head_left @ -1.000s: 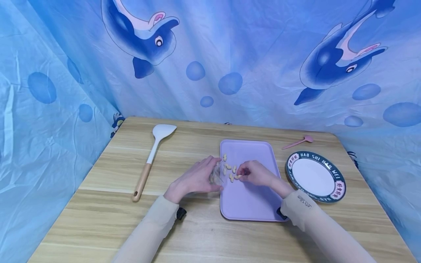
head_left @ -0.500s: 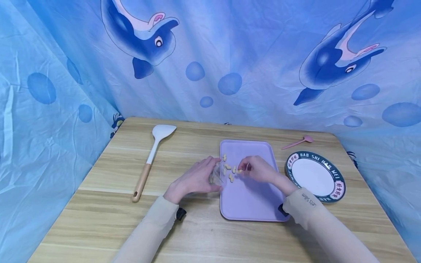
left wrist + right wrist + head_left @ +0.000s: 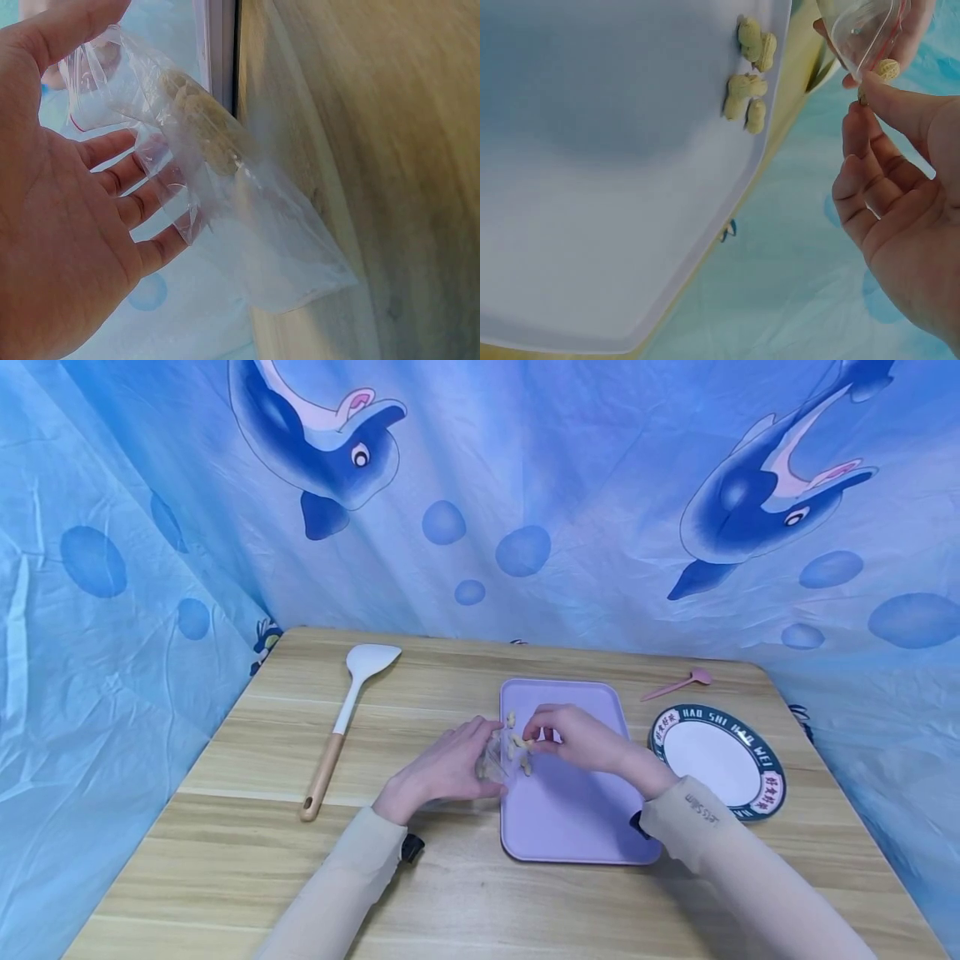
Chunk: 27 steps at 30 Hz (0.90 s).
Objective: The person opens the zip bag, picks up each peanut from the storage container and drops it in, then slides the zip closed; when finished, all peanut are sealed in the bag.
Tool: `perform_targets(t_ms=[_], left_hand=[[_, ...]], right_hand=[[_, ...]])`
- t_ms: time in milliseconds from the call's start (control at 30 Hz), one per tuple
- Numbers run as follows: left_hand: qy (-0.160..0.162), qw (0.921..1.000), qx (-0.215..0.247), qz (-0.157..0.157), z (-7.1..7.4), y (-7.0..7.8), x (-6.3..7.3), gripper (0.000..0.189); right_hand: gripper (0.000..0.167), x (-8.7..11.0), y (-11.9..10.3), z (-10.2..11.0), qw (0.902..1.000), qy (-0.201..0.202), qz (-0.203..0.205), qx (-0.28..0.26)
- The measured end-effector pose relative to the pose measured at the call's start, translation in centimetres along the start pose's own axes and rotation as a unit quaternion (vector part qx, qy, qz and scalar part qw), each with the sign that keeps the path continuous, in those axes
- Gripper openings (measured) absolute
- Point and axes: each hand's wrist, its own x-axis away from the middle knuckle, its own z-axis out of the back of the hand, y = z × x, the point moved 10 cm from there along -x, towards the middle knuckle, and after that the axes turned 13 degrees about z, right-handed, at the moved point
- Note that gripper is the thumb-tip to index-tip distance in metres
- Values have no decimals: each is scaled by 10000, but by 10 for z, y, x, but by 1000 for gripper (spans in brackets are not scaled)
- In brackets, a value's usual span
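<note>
Currently, a peanut (image 3: 888,70) is pinched between the thumb and fingertips of the right hand (image 3: 573,739), at the upper right of the right wrist view, just beside the mouth of a clear plastic bag (image 3: 274,240). The bag is gripped at its mouth by the left hand (image 3: 450,767), near the centre of the head view, with the thumb spread apart from the fingers; several peanuts (image 3: 202,124) are seen inside. Loose peanuts (image 3: 736,96) are gathered near the left edge of a lilac tray (image 3: 577,818). At the left of the head view, a white spatula (image 3: 346,714) with a wooden handle is laid on a wood-patterned table (image 3: 450,902). At the right, a green-rimmed plate (image 3: 712,760) is partly hidden by the right sleeve (image 3: 690,827), with a pink spoon (image 3: 681,683) placed above.
</note>
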Motion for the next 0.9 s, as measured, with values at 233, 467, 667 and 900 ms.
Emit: perform_targets(t_ms=[233, 467, 667, 900], left_hand=[[12, 10000, -84, -3, 0, 0, 0, 93], [20, 10000, -22, -38, 1, 1, 1, 92], [36, 10000, 9, -61, 1, 1, 1, 92], [12, 10000, -9, -26, 1, 1, 0, 93]], right_hand=[[15, -10, -13, -5, 9978, -223, 237, 571], [17, -15, -18, -14, 9956, -356, 358, 790], [20, -17, -19, -19, 9960, -397, 282, 752], [25, -17, -19, -19, 9967, -316, 220, 719]])
